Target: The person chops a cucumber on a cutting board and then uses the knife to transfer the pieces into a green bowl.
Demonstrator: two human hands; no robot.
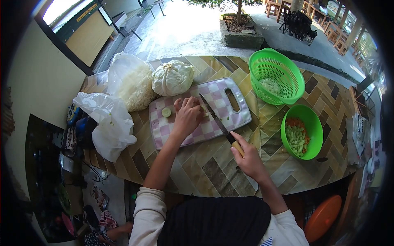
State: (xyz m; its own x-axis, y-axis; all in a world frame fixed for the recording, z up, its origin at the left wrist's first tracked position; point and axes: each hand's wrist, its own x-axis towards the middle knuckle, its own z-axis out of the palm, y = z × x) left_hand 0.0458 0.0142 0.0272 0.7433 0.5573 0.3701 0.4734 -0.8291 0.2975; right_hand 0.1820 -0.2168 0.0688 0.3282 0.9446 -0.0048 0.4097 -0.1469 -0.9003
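My right hand (248, 158) grips a knife (216, 117) by its light wooden handle, the blade slanting up and left over the cutting board (197, 88). The board is white and pink checked, with a handle slot at its right. On it my left hand (189, 115) rests with curled fingers, closed over something mostly hidden; small pale bits show beside the fingertips. A round pale green vegetable piece, like a cucumber end (166, 112), lies just left of that hand. A whole cabbage (172, 78) sits at the board's far left edge.
A plastic bag of pale shreds (135, 88) and a crumpled white bag (107, 127) lie on the left. To the right stand a green colander (296, 84) with pale chopped pieces and a green bowl (316, 135) of diced green and orange vegetables. An orange stool (324, 217) is below the table.
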